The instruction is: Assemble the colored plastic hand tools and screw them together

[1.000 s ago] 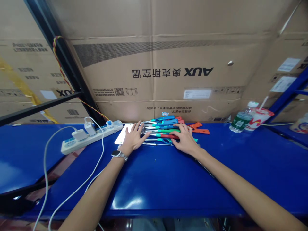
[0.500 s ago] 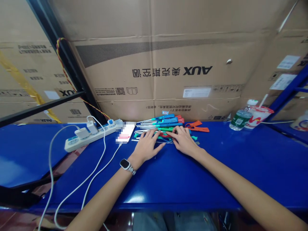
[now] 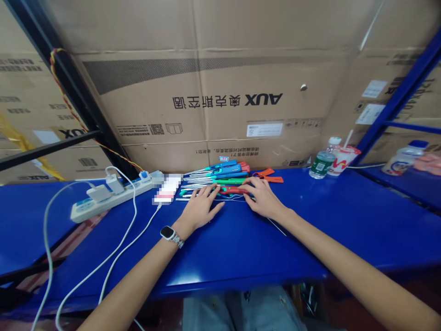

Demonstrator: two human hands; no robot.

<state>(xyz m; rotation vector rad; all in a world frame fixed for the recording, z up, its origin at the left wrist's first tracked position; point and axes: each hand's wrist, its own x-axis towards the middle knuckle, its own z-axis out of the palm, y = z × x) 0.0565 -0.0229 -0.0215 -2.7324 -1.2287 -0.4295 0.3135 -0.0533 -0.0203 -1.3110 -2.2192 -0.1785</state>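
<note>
Several long-stemmed gas lighters lie in a row on the blue tabletop, metal stems pointing left. Among them are a blue lighter (image 3: 229, 172), a green lighter (image 3: 230, 182) and a red lighter (image 3: 231, 190) nearest me. My left hand (image 3: 200, 209), with a watch on its wrist, rests over the stems with fingers spread, fingertips at the red handle's left end. Around that handle's right end, the fingers of my right hand (image 3: 262, 198) are curled. Orange plastic handles (image 3: 270, 176) lie just beyond the right hand. A thin white strand (image 3: 276, 227) trails out beneath it.
Left of the lighters, a phone (image 3: 169, 188) charges by cable from a white power strip (image 3: 99, 207). A water bottle (image 3: 321, 164) and a red-and-white cup (image 3: 342, 162) stand to the right. A large cardboard box (image 3: 220, 73) walls off the back, between metal rack posts.
The view has turned to the right, so everything sits further left. My right hand has shifted right along the red lighter, showing more of its handle. My left hand stays over the stems.
</note>
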